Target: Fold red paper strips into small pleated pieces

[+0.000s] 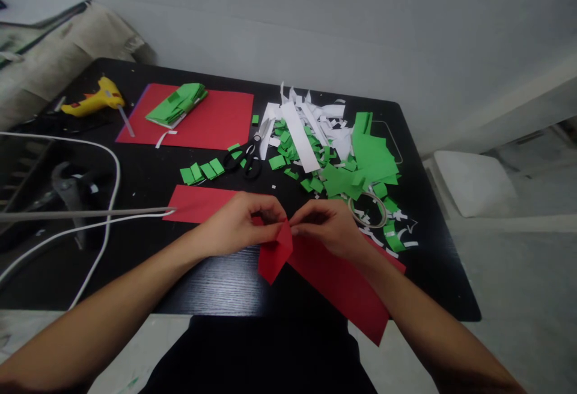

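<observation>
Our left hand (247,222) and right hand (329,225) meet over the near half of the counter (216,286), each grip pinched on the folded red paper (274,255), thumbs against its upper edge, fingertips close together. The folded paper hangs down to a point between our wrists. Below our right forearm a long red strip (347,286) slants toward us and juts past the counter's front edge; we cannot tell whether it joins the folded piece. Another red strip (198,203) runs leftward from behind our left hand, white cable (135,216) reaching its left end.

Further out, a row of small green folded pieces (202,171) lies beside the black-handled scissors (246,156). To the right are white paper strips (300,135), green scraps (288,144), green sheets (374,156) and a pale ring (382,218). At far left, a green bundle (175,105) rests on a red sheet (220,120), near the yellow glue gun (101,96), whose small dark marking is too blurred for us to read.
</observation>
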`<state>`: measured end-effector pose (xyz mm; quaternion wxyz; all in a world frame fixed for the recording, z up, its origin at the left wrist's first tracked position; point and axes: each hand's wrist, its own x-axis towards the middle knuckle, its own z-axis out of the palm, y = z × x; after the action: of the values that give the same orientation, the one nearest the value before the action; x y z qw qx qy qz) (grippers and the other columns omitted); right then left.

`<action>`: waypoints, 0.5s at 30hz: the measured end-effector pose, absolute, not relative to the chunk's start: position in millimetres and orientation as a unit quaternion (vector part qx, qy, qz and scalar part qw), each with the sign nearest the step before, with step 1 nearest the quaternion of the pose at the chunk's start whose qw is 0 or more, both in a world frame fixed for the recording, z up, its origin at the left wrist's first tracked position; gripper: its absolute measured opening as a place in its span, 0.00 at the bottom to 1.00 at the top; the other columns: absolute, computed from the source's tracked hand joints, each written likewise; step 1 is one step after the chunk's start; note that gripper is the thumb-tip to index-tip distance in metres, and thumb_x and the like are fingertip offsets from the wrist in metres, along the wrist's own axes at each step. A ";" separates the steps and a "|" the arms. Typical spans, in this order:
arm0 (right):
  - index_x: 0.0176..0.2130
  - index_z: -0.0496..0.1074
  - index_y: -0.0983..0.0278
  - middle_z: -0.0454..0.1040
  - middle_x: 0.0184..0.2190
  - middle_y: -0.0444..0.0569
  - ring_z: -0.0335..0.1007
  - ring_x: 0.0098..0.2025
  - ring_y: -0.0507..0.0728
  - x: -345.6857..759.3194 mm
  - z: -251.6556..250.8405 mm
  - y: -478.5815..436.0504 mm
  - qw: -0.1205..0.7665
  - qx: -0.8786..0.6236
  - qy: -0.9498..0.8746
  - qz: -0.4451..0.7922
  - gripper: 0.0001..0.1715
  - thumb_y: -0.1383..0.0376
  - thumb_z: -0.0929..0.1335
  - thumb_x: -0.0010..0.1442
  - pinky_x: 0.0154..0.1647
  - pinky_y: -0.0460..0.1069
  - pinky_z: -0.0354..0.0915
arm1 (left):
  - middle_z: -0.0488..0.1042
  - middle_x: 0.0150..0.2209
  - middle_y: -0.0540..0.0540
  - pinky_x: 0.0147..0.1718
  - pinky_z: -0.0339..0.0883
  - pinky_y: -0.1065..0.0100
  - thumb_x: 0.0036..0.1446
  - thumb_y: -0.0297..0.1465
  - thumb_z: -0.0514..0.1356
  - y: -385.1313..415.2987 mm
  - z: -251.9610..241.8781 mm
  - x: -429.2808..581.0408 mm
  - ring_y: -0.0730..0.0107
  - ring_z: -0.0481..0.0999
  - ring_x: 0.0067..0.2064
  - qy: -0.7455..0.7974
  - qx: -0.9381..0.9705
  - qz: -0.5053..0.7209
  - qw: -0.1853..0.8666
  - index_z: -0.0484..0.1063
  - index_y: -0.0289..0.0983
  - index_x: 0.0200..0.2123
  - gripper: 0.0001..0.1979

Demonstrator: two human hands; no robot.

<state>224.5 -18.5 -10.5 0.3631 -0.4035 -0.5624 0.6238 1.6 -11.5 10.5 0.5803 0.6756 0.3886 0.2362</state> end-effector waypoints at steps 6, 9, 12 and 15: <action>0.30 0.82 0.61 0.83 0.28 0.45 0.80 0.29 0.53 224.2 -8.9 -19.1 0.363 -0.396 -0.556 0.634 0.13 0.58 0.83 0.48 0.34 0.47 0.77 | 0.77 0.29 0.52 0.29 0.65 0.77 0.58 0.27 0.66 -13.1 7.2 2.9 0.77 0.74 0.30 0.393 0.668 0.249 0.580 0.78 0.35 0.32 0.02; 0.30 0.82 0.62 0.83 0.28 0.45 0.80 0.30 0.54 224.7 -7.7 -19.2 0.364 -0.399 -0.555 0.633 0.14 0.58 0.83 0.48 0.34 0.48 0.77 | 0.78 0.29 0.52 0.29 0.65 0.77 0.60 0.28 0.65 -12.6 8.1 2.4 0.77 0.75 0.31 0.387 0.665 0.247 0.589 0.79 0.36 0.33 0.03; 0.30 0.81 0.62 0.83 0.28 0.45 0.80 0.30 0.54 224.5 -8.1 -19.6 0.365 -0.397 -0.552 0.636 0.14 0.59 0.84 0.47 0.35 0.48 0.77 | 0.79 0.29 0.52 0.29 0.66 0.77 0.60 0.27 0.66 -12.3 7.5 1.9 0.77 0.75 0.31 0.384 0.669 0.247 0.586 0.79 0.36 0.33 0.02; 0.30 0.81 0.61 0.83 0.28 0.44 0.80 0.30 0.53 224.3 -8.5 -19.7 0.366 -0.394 -0.551 0.638 0.14 0.59 0.83 0.48 0.34 0.48 0.77 | 0.78 0.29 0.52 0.29 0.66 0.77 0.59 0.27 0.66 -12.2 6.7 1.9 0.76 0.75 0.31 0.385 0.674 0.253 0.578 0.79 0.36 0.33 0.02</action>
<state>224.3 -19.7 -8.5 0.3660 -0.3943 -0.5508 0.6381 1.9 -12.2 6.7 0.5777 0.6738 0.3852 0.2527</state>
